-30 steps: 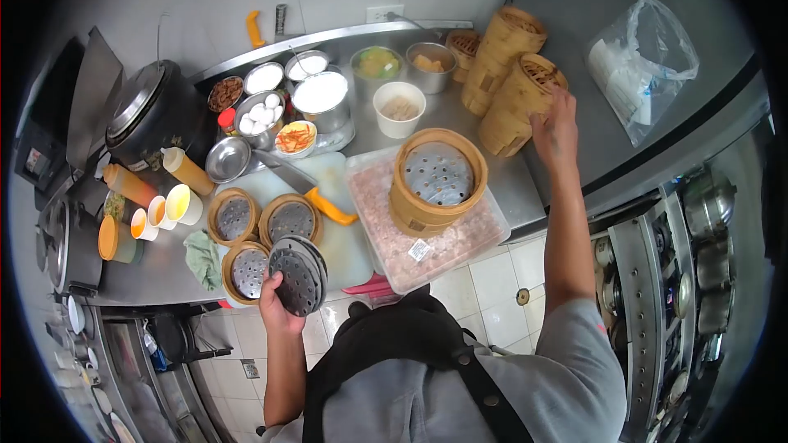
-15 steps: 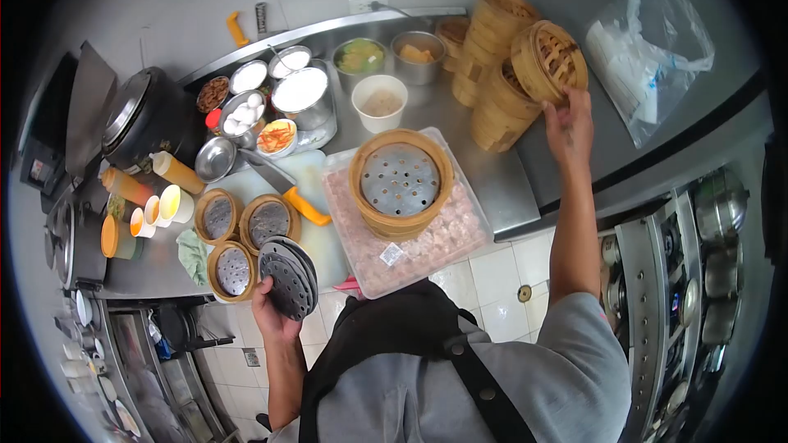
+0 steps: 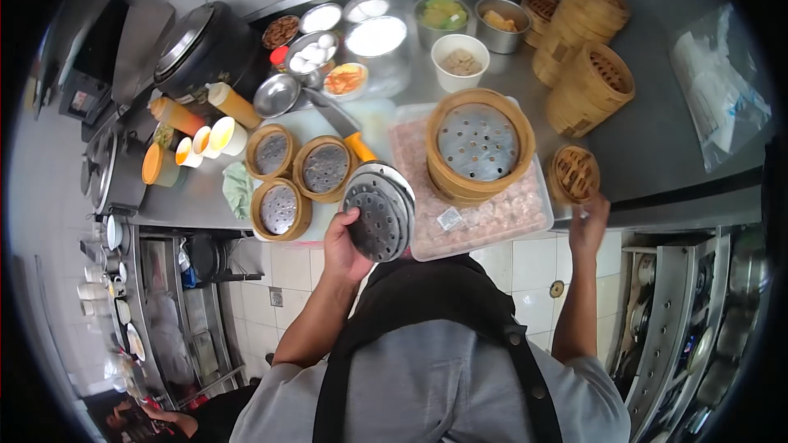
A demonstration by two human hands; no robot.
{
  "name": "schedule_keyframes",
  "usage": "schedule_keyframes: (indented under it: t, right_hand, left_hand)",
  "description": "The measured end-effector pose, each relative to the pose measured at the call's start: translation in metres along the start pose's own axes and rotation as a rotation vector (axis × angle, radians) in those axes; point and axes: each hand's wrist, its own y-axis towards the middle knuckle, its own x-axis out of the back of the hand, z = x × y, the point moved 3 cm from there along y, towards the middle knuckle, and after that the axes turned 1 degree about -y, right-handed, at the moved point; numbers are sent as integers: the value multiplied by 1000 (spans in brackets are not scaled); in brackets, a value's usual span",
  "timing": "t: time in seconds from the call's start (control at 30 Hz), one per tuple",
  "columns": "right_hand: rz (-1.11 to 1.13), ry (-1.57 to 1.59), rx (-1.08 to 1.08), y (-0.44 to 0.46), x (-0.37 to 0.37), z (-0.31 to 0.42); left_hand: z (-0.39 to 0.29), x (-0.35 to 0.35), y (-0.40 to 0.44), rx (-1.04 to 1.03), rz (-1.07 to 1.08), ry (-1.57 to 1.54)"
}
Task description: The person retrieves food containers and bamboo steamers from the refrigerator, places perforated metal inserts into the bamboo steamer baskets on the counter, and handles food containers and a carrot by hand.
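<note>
In the head view, the left hand (image 3: pixel 345 250) holds a pile of round metal plates (image 3: pixel 376 221) with lots of little holes. Its thumb presses on the top plate, and its other fingers are mostly hidden under the pile. The right hand (image 3: pixel 589 226) pinches the near edge of a small bamboo basket (image 3: pixel 576 176) with a woven top. I think the work right now is moving this basket while keeping the plates together. It seems to need a firm pinch and a slow, level hand.

The small basket is just past the fingertips of the right hand, by the front edge of the surface (image 3: pixel 513 86). I cannot tell if it rests there. The big bamboo basket (image 3: pixel 460 189) sits on the clear box (image 3: pixel 509 217), between the two hands. Three more baskets (image 3: pixel 305 217) are beside the plates, on the left. Tall bamboo stacks (image 3: pixel 574 107) stand behind the small basket.
</note>
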Motion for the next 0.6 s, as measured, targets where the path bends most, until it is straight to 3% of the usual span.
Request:
schedule_keyframes:
  t: [0.07,0.13,0.17,0.2,0.3,0.37,0.6]
  right_hand:
    - [-1,507,-422,-8,32,50]
    - [251,838,-45,-34,35,122]
    - [482,946,-89,-40,45,177]
    - [526,934,135,-38,43,214]
    - [637,915,101,-31,15,277]
    - [811,945,-69,-29,-10,294]
    - [886,1216,-152,-39,-25,338]
  left_hand:
    - [0,-7,-1,-53,-39,40]
    - [-1,-4,2,-144,-50,45]
    - [0,-2,3,-155,-62,26]
    - [1,-2,4,-154,-57,17]
    - [-2,5,3,-214,-76,-5]
    - [-9,10,4,-256,-65,-13]
    - [-34,17,-6,-434,-112,3]
